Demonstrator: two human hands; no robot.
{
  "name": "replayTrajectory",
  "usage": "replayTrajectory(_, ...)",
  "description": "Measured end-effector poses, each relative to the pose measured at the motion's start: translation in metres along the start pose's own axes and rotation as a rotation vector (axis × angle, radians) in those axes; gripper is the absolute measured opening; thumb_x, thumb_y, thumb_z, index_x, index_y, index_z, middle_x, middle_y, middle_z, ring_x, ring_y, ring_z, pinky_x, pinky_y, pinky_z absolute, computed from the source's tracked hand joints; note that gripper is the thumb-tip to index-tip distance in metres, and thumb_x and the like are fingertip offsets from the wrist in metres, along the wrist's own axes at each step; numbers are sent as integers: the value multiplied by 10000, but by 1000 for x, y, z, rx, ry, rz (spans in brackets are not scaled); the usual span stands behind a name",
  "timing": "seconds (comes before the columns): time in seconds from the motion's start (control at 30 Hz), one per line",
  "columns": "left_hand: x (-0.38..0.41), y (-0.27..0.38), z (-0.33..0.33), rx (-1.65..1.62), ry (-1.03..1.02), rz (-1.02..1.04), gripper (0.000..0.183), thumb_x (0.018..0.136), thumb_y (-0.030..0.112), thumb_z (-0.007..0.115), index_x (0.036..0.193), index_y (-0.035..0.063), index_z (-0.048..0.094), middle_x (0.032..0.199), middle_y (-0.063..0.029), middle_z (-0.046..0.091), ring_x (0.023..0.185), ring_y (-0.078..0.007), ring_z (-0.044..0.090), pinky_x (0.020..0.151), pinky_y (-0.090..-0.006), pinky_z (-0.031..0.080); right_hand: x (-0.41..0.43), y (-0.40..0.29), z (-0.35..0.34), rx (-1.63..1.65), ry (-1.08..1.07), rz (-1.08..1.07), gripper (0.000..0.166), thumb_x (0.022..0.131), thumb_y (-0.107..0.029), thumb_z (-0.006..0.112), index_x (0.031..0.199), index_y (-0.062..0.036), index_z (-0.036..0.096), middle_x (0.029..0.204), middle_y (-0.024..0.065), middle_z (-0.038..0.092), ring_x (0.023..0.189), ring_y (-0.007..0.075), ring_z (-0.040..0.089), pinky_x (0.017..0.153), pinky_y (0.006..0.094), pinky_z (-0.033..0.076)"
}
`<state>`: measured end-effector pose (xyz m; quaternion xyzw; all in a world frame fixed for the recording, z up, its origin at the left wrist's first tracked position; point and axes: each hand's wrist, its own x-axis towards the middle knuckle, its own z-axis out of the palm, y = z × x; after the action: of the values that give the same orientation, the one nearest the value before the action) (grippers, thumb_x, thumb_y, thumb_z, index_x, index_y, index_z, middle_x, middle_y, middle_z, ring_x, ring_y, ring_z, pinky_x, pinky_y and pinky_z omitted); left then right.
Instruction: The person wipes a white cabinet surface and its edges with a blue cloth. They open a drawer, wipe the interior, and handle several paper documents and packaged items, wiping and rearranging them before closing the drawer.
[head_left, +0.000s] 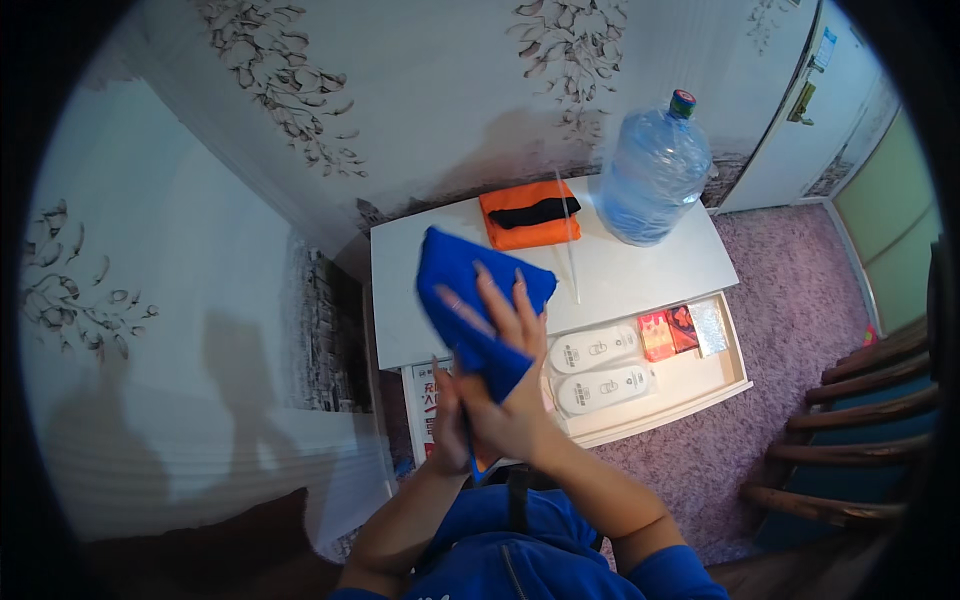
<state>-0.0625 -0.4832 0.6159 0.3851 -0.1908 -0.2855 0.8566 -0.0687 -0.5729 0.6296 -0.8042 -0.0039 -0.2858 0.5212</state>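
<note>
A folded blue cloth is held up between my two hands, above the left part of a white cabinet top. My right hand lies over the cloth with its fingers spread along it, pressing it. Below and to the left, my left hand grips the cloth's lower end; part of that hand is hidden behind my right one. On the cabinet top behind the cloth lies a folded orange cloth with a black band across it. A thin clear rod rests over its right side.
A large plastic-wrapped blue water bottle stands at the back right. The open drawer holds white wrapped packages, red packets and a silvery packet. A slatted wooden chair stands right, on pink carpet.
</note>
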Motion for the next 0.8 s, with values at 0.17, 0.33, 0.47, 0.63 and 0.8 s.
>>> replayTrajectory(0.17, -8, -6, -6, 27, 40, 7, 691, 923, 506, 312, 1413, 82, 73, 1395, -152, 279, 1258, -272, 351, 1031, -390, 313, 2, 7, -3, -45, -67, 42, 592, 737, -167, 620, 1298, -265, 458, 1436, 105, 258, 1292, 449, 178, 1036, 579, 97)
replayTrajectory(0.33, -5, -12, -13, -97, 31, -17, 678, 912, 461, 369, 1387, 34, 142, 1361, -159, 320, 1228, -257, 384, 1018, -390, 322, 15, 2, -5, 121, 12, 103, 533, 760, -216, 615, 1275, -202, 480, 1426, 90, 279, 1288, 434, 188, 1037, 579, 81)
replayTrajectory(0.47, 0, -6, -8, -172, 60, 12, 631, 907, 394, 391, 1377, 30, 177, 1360, -161, 321, 1232, -255, 377, 1019, -390, 316, 16, 50, 15, 567, 69, 310, 467, 904, -139, 491, 1311, 30, 339, 1294, 236, 399, 1189, 271, 422, 993, 332, 313)
replayTrajectory(0.63, 17, 3, -13, -143, 145, 143, 576, 918, 392, 351, 1351, 24, 259, 1315, -145, 378, 1190, -234, 408, 1010, -360, 323, -18, 56, 30, 704, -18, 477, 493, 930, -152, 449, 1336, 63, 270, 1330, 194, 378, 1238, 231, 357, 1024, 324, 277)
replayTrajectory(0.8, 29, -13, -22, 93, 399, 1, 524, 956, 321, 282, 1361, -10, 245, 1332, -156, 357, 1217, -227, 373, 1029, -326, 284, -60, 56, 33, 570, -51, 547, 444, 930, -135, 429, 1319, 49, 317, 1309, 184, 396, 1234, 244, 358, 1027, 342, 259)
